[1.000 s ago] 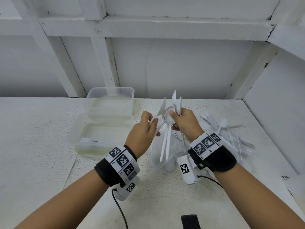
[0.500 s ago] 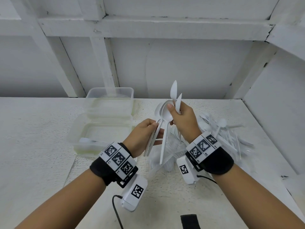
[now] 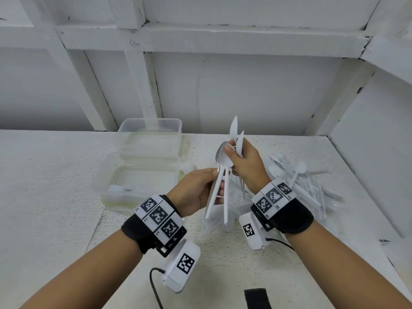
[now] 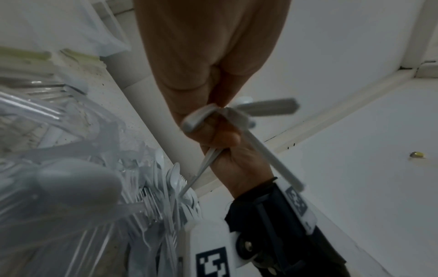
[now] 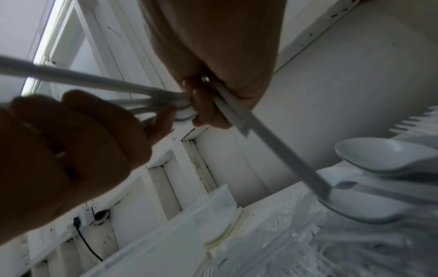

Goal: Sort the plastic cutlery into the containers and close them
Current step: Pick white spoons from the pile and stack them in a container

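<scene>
The right hand [image 3: 246,165] is raised above the counter [image 3: 55,197] and pinches a small stack of spoons [image 3: 224,158], the thumb pressing on the bowls so they stay nested together. Between its other fingers the same hand keeps two knives [image 3: 236,139] that point up, probably to keep them apart from the spoons while it sorts. The left hand [image 3: 196,190] is just beside it, a little lower, and its fingers curl around the spoon handles [image 3: 217,192], which hang down. I think it is taking the spoons over or lining up the handles, so the stack can go into a box as one piece.

Two clear containers [image 3: 142,166] stand open on the counter to the left of the hands, one behind the other. The near one already has some white cutlery inside, but I cannot tell which kind. No lid is on them yet.

To the right, behind the right wrist, lies the unsorted pile [image 3: 298,181] of white spoons and forks, and clear plastic cutlery lies under the hands. Much is still to sort, so in my judgement the task is at an early stage
</scene>
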{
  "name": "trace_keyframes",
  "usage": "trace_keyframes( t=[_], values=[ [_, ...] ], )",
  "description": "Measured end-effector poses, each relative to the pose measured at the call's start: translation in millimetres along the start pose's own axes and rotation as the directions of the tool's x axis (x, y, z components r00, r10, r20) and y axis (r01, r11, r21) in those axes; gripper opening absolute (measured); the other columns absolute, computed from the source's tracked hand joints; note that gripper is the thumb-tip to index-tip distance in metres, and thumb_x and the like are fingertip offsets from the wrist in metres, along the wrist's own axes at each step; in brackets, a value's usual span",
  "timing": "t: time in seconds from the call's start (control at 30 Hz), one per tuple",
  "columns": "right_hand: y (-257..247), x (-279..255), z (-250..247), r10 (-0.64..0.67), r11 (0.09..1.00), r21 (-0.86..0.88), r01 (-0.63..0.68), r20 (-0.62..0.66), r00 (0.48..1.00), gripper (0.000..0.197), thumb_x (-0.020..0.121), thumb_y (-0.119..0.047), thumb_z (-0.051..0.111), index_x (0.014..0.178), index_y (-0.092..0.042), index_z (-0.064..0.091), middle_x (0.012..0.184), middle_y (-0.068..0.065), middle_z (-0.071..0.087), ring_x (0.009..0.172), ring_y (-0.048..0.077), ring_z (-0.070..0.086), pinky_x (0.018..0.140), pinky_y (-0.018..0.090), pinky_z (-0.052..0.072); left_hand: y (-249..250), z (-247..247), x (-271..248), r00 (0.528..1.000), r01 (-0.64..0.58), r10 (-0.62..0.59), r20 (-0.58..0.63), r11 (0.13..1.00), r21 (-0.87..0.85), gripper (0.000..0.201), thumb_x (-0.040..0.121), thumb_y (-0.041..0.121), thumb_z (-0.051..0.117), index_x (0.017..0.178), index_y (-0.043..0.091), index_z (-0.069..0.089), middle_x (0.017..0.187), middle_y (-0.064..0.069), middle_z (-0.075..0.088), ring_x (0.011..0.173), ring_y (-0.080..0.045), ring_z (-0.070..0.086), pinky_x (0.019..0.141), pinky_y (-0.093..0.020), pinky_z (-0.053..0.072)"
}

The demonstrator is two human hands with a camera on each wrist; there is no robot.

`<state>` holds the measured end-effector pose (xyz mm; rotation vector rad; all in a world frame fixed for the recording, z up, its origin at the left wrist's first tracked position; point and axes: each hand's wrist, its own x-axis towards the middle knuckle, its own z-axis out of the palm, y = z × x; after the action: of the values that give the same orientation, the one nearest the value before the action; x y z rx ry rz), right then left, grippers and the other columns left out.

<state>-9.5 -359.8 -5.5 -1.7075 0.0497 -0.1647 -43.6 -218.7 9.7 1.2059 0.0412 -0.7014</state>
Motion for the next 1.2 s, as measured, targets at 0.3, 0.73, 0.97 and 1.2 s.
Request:
trace_keyframes(
  t=[0.3, 0.73, 0.97, 1.2],
  values=[
    [2.6, 1.2, -1.0, -0.1, 0.993, -0.069, 0.101, 0.01, 0.995, 0.011, 0.091, -0.025, 0.059, 0.081, -0.025, 0.054, 0.07, -0.01, 0.053, 0.064, 0.008, 0.049, 0.062, 0.026, 0.041, 5.9, -0.5, 0.1, 0.987, 0.122, -0.104, 0.122, 0.981, -0.149, 0.033, 0.1, 0.022, 0.032, 0.105, 0.004, 0.059, 0.073, -0.006, 0.063, 0.061, -0.015, 0.062, 0.06, -0.026, 0.055],
    [1.8, -9.9, -3.6, -0.125, 0.986, -0.12, 0.12, -0.041, 0.991, 0.02, 0.095, -0.028, 0.05, 0.091, -0.043, 0.037, 0.07, -0.004, 0.044, 0.059, 0.013, 0.043, 0.054, 0.027, 0.038, -2.6, -4.8, 6.5, 0.998, -0.027, 0.018, -0.057, 0.988, -0.153, 0.02, 0.098, 0.011, 0.041, 0.091, 0.005, 0.059, 0.07, -0.003, 0.068, 0.059, -0.009, 0.065, 0.058, -0.02, 0.055],
    [3.3, -20.9, 6.7, -0.146, 0.96, -0.245, 0.134, -0.03, 0.989, 0.008, 0.093, -0.016, 0.052, 0.087, -0.011, 0.051, 0.078, 0.005, 0.052, 0.073, 0.019, 0.054, 0.059, 0.03, 0.052, -7.6, -7.2, 9.2, 0.976, -0.146, 0.134, -0.17, 0.988, -0.055, 0.016, 0.096, 0.013, 0.048, 0.103, 0.008, 0.061, 0.105, -0.007, 0.068, 0.096, -0.016, 0.066, 0.084, -0.03, 0.054],
    [-4.4, -21.7, 16.5, 0.03, 0.998, -0.046, -0.032, -0.036, 0.999, 0.016, 0.092, -0.019, 0.055, 0.105, -0.01, 0.048, 0.087, -0.001, 0.055, 0.074, 0.006, 0.055, 0.054, 0.006, 0.045, -9.0, -7.8, 9.7, 0.975, -0.168, 0.166, -0.149, 0.986, 0.002, 0.017, 0.096, 0.009, 0.047, 0.096, 0.002, 0.062, 0.08, -0.004, 0.071, 0.076, -0.014, 0.069, 0.079, -0.029, 0.055]
  ],
)
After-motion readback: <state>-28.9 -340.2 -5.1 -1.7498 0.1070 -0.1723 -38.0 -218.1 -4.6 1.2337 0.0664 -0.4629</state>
